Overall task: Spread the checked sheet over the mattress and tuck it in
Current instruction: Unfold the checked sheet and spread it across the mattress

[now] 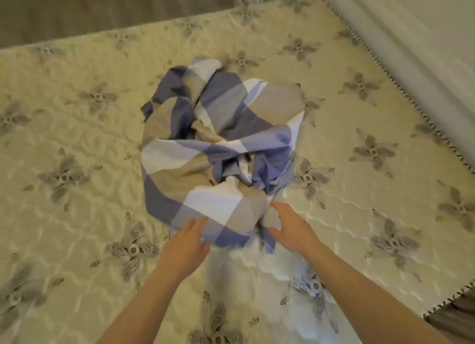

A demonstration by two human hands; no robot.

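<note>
Head view. The checked sheet, in blue, beige and white squares, lies crumpled in a rounded heap near the middle of the mattress, whose quilted cream surface bears grey floral motifs and is otherwise uncovered. Both bare forearms reach in from the lower edge. The left hand sits at the near left edge of the heap, its fingers extended and close together against the cloth, gripping nothing. The right hand sits at the near right edge, its fingers likewise straight beside a hanging fold, thumb spread; motion blur hides whether they touch. A pale wall borders the mattress at right
</note>
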